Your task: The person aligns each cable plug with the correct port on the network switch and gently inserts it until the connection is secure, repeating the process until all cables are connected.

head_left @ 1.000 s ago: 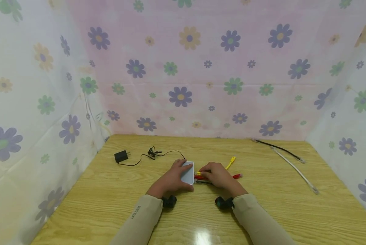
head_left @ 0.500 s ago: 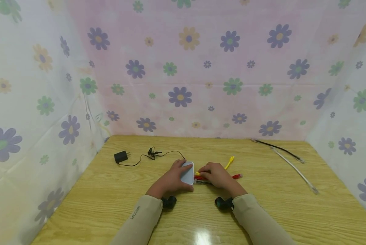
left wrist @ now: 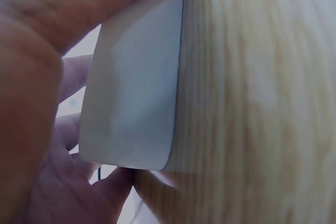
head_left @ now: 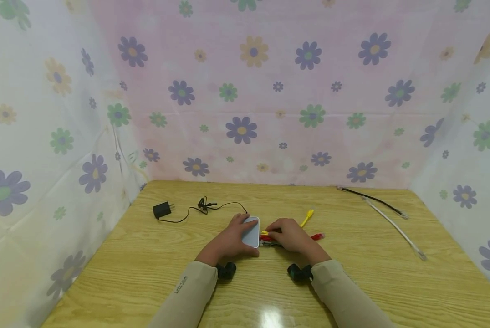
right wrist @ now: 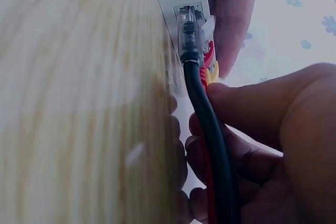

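My left hand point(head_left: 228, 237) holds a small white network switch point(head_left: 251, 233) flat on the table, thumb at its near side and fingers at its far side. At the switch's right side, my right hand point(head_left: 292, 234) pinches a yellow network cable point(head_left: 307, 219) close to its plug, whose tip is at the port side. A black network cable point(right wrist: 210, 124) has its clear plug point(right wrist: 190, 38) in a port in the right wrist view. Between black and yellow, a red network cable point(head_left: 317, 236) runs to the switch and passes under my right hand, which hides part of it.
A black power adapter point(head_left: 161, 209) lies at the left, its thin cord point(head_left: 188, 213) running to the switch's back. At the right lie a loose black cable point(head_left: 372, 197) and a white cable point(head_left: 394, 225). Flowered cloth point(head_left: 212, 150) encloses the table point(head_left: 126, 259) at back and sides.
The yellow cable's free end has shifted slightly left. Both hands keep nearly the same place and hold.
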`<state>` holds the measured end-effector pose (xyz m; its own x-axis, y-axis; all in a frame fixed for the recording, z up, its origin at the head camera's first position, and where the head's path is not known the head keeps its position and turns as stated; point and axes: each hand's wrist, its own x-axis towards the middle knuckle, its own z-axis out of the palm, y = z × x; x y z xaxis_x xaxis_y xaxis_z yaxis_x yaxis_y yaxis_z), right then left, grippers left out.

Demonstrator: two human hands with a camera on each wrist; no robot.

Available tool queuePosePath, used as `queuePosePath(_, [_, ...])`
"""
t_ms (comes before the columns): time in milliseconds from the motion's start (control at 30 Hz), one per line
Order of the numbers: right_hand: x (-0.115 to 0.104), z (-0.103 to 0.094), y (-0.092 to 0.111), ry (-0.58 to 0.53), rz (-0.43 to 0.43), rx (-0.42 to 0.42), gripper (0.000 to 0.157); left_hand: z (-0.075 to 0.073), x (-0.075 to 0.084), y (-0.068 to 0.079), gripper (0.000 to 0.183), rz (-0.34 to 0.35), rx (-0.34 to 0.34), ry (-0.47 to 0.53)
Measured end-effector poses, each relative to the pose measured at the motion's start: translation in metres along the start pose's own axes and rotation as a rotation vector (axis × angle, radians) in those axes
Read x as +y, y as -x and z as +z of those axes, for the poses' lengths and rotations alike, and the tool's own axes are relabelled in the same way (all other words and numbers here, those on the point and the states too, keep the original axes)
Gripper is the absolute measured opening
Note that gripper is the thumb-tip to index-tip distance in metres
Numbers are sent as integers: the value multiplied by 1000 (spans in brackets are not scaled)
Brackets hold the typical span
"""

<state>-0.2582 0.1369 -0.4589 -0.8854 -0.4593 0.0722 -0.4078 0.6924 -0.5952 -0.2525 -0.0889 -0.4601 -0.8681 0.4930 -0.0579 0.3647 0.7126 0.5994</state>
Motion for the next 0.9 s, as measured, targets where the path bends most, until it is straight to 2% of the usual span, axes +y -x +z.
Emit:
queuePosePath(433, [-3,-1,-4,-1,-12,-6,17,-2,1,1,89,-1,-13,-18])
queuePosePath(900, [-5,0,-8,-1,18,1,17,-2,5,0,89,28,-17,-46])
